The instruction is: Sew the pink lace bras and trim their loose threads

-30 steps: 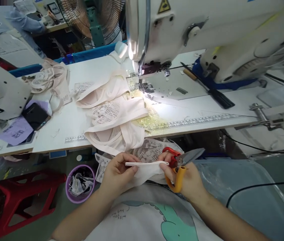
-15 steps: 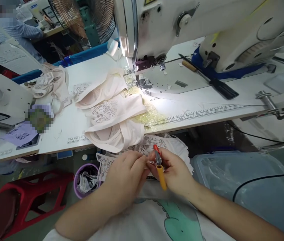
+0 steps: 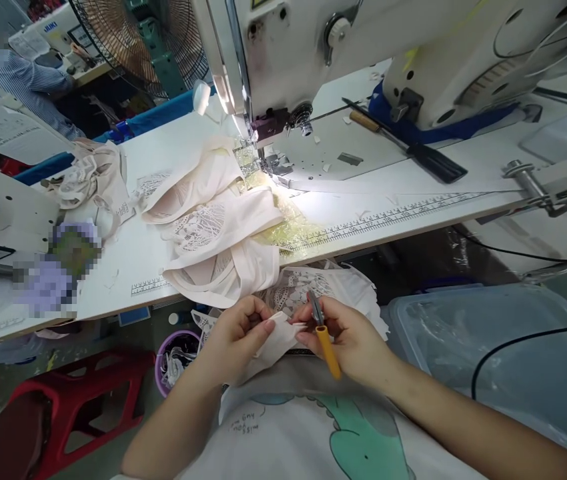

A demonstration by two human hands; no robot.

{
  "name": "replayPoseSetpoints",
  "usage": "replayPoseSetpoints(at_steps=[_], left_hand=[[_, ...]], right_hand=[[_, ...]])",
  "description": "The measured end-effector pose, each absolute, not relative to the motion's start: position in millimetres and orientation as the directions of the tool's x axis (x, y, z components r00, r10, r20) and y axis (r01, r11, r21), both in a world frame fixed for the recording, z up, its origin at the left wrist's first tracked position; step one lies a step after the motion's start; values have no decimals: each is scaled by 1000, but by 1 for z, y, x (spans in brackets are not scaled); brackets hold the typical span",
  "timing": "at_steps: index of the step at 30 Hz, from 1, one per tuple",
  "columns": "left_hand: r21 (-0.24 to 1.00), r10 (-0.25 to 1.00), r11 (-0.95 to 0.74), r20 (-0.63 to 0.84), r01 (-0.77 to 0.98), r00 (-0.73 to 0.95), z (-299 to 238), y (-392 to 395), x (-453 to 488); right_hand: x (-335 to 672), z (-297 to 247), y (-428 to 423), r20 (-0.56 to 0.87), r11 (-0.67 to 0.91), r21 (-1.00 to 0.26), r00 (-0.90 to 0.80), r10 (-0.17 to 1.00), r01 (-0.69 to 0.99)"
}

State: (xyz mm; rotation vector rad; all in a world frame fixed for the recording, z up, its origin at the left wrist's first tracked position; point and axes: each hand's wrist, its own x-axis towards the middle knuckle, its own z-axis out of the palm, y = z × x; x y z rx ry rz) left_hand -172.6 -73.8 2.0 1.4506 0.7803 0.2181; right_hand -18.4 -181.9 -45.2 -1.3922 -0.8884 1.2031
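Note:
My left hand [image 3: 248, 333] pinches the edge of a pale bra piece [image 3: 277, 341] between thumb and fingers, just over my lap. Opposite it, my right hand [image 3: 346, 337] has yellow-handled thread snips [image 3: 327, 347] tucked in its grip, handle downward and grey metal part upward. Its fingertips also meet the narrow end of the pale fabric. White lace fabric [image 3: 308, 287] hangs behind both hands, below the table edge. On the table just beyond lies a row of cream bras [image 3: 218, 233], overlapping one another, close to the sewing machine's lit needle area [image 3: 262, 160].
A screwdriver [image 3: 433, 160] lies on the machine bed at right. Below the table are a translucent plastic bin [image 3: 423, 320], a purple bucket [image 3: 163, 383] with scraps and a red stool [image 3: 88, 407]. A fan [image 3: 153, 47] and another person's striped sleeve [image 3: 46, 77] appear at back left.
My left hand has moved slightly left and turned, and the pale fabric now shows spread between the hands. The snips stay in my right hand. The view has shifted a little.

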Motion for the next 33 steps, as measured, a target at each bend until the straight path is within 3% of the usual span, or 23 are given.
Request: replayPoseSetpoints(at_steps=[11, 14, 20, 25, 29, 33], left_hand=[[938, 655, 90, -310, 335, 689, -1, -72, -175], [943, 678, 147, -316, 299, 664, -3, -74, -173], [913, 636, 320, -405, 253, 657, -10, -76, -169], [895, 617, 385, -431, 224, 658, -8, -78, -163], [877, 593, 436, -448, 201, 669, -6, -82, -156], [860, 588, 470, -473, 198, 656, -5, -86, -148]], right_hand=[[-22, -37, -179, -190, -192, -981, 277, 942, -20], [-21, -36, -179, -201, -203, -979, 260, 944, -20], [-1, -15, -178, -247, -247, -969, 15, 969, -12], [34, -6, -186, -172, -132, -974, -224, 959, 183], [50, -13, -199, -243, -42, -861, -338, 909, 507], [54, -18, -206, -293, 3, -781, -371, 881, 625]])
